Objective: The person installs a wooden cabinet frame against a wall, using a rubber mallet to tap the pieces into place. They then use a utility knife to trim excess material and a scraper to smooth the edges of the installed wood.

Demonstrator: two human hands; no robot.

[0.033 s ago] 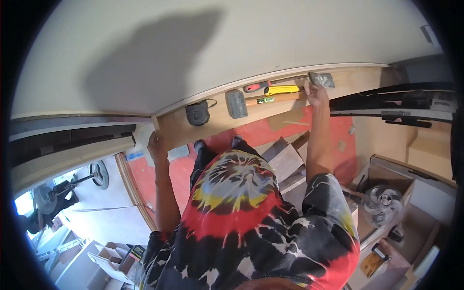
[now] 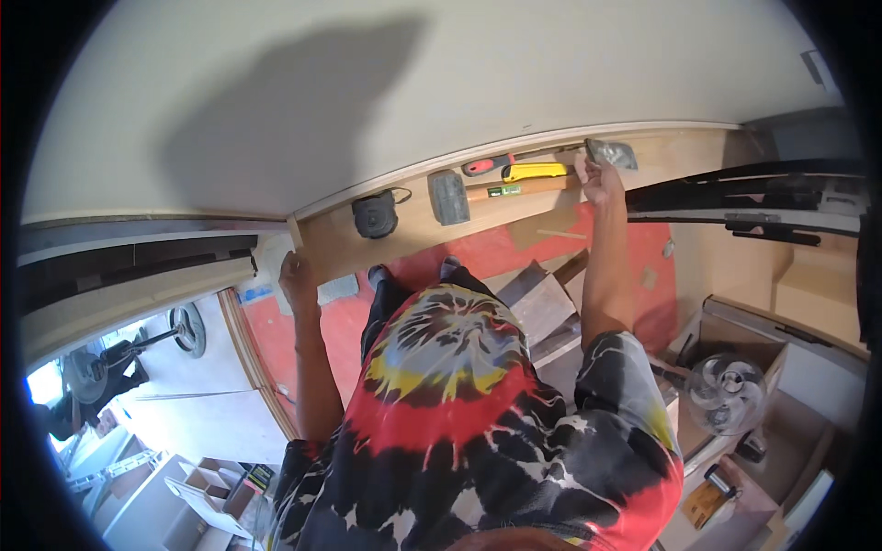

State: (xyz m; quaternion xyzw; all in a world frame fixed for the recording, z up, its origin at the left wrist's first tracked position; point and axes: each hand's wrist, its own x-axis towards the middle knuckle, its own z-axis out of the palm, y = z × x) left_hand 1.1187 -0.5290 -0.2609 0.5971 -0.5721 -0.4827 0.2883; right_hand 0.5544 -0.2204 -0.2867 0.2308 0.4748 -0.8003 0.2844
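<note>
A narrow light-wood board (image 2: 323, 241) runs across in front of me below a pale panel, with tools lying on it. My left hand (image 2: 297, 278) is closed at its left end, fingers curled round the edge. Near the right end my right hand (image 2: 602, 181) pinches a small plastic bag (image 2: 614, 154) with dark contents I cannot make out. Left of that hand lie a yellow utility knife (image 2: 537, 172), a red and black screwdriver (image 2: 487, 166) and a mallet (image 2: 449, 198) with a dark head and wooden handle. A black tape measure (image 2: 375, 215) sits farther left.
The large pale panel (image 2: 514, 64) fills the far side. Black rails (image 2: 735, 193) stand to the right. A clear-bladed fan (image 2: 728, 393) is low at the right, near a wooden box. Red sheeting (image 2: 340, 321) covers the floor. A divided tray (image 2: 216, 487) stands lower left.
The small plastic bag in my right hand has tilted slightly to the right. My left hand and the tools stay where they were.
</note>
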